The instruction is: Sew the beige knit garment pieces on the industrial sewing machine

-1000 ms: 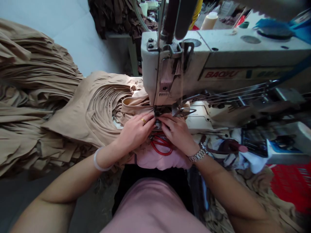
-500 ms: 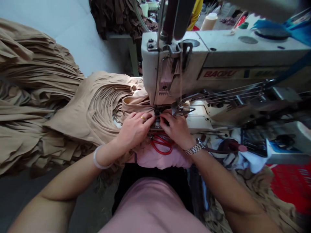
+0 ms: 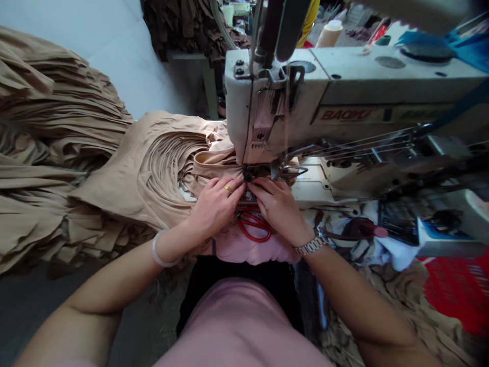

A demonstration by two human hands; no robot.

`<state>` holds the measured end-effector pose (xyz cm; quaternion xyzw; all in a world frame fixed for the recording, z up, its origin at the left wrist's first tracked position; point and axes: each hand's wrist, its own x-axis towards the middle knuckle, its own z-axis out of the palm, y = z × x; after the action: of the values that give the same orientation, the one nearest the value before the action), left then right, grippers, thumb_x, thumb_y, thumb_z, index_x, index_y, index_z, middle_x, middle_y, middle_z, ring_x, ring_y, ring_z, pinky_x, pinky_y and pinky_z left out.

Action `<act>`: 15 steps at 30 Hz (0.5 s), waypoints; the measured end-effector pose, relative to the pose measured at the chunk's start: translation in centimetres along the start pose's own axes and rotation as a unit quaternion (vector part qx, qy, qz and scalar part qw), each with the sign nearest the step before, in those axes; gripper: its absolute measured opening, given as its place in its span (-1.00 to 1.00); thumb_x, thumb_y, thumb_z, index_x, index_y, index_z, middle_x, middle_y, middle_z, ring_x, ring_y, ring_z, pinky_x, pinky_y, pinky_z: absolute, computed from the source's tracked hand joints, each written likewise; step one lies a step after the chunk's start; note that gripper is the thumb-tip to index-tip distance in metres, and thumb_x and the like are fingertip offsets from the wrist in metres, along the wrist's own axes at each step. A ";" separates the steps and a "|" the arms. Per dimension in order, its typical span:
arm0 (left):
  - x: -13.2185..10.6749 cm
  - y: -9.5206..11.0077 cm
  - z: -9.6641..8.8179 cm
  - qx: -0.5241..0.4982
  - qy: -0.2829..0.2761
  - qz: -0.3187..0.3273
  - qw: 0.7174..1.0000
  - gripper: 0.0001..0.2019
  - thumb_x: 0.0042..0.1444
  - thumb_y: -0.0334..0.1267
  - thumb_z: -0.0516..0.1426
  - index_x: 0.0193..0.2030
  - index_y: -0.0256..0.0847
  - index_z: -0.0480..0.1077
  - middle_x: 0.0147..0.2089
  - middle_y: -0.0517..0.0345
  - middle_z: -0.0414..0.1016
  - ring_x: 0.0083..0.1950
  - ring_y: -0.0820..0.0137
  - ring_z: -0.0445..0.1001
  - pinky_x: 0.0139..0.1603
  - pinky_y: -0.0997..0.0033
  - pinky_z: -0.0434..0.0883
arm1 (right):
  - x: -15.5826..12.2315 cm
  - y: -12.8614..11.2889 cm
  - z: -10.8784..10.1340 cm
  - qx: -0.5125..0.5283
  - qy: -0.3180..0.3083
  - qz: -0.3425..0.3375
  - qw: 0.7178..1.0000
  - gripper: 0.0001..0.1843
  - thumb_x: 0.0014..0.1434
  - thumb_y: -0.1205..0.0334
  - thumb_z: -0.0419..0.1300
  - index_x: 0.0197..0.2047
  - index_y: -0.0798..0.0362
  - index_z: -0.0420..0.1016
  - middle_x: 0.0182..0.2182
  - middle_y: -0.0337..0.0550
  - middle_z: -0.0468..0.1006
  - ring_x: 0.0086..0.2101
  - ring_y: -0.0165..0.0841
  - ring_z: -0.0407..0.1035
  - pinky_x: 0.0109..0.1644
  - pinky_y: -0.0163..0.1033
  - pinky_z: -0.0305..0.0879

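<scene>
Where left hand [image 3: 216,206] meets right hand [image 3: 278,211] under the machine [image 3: 275,102] — fabric [image 3: 212,163] is hidden.

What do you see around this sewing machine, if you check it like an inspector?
surface: cream sewing machine bed, with scraps beside it.
job's things: BAOYU sewing machine head; beige fabric at the presser foot.
clutter: red loop, maybe scissor handles, on pink cloth; white cloth.
hands: left hand, ringed, and right hand, with a wristwatch, both on the fabric at the presser foot.
cables: nothing seen; thin threads run along the machine.
surroundings: big beige garment pile, brown garment pile, thread cone, red plastic crate.
</scene>
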<state>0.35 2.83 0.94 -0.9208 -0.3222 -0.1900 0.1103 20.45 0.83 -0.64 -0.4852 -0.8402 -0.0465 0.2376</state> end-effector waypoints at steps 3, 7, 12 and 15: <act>0.0 0.3 0.2 -0.018 0.001 0.003 1.000 -0.68 0.35 -0.45 -0.03 0.16 -0.42 0.39 0.18 -0.21 0.47 0.16 0.14 0.47 0.09 0.12 0.43 | -0.1 0.1 -0.1 -0.024 0.001 -0.035 0.999 -0.61 0.32 0.42 0.01 0.13 0.16 0.50 0.04 0.05 0.56 -0.02 -0.16 0.39 0.09 -0.03 0.35; 0.8 -1.6 -0.3 -0.097 -0.036 -0.018 0.994 -0.73 0.37 -0.38 -0.02 0.10 -0.36 0.40 0.08 -0.16 0.52 0.05 0.22 0.53 0.05 0.21 0.48 | -0.5 1.9 -0.8 -0.032 -0.017 -0.060 0.998 -0.59 0.28 0.47 0.02 0.12 0.14 0.51 0.03 0.04 0.57 -0.03 -0.20 0.41 0.14 -0.03 0.32; 2.8 -12.4 -1.1 -0.054 0.012 -0.240 0.969 -0.69 0.43 -0.11 -0.02 0.04 -0.24 0.44 -0.03 0.06 0.55 -0.05 0.31 0.53 0.05 0.22 0.47 | 0.7 5.7 -1.7 -0.006 -0.017 -0.011 1.000 -0.70 0.22 0.43 0.07 -0.10 0.08 0.59 -0.13 0.00 0.61 0.00 -0.15 0.41 0.13 0.03 0.31; 2.9 -19.0 -0.3 -0.025 -0.006 -0.299 0.954 -0.54 0.28 0.11 0.15 -0.07 -0.35 0.48 -0.15 0.09 0.56 -0.05 0.27 0.51 0.10 0.17 0.43 | 2.4 8.1 -1.4 0.013 -0.046 0.014 0.999 -0.80 0.24 0.38 0.10 -0.22 0.08 0.58 -0.22 -0.02 0.61 -0.13 -0.19 0.47 -0.01 -0.06 0.38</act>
<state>-9.72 18.94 3.91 -0.7861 -0.5783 -0.2169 0.0237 26.78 6.51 0.44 -0.4955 -0.8439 -0.0104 0.2055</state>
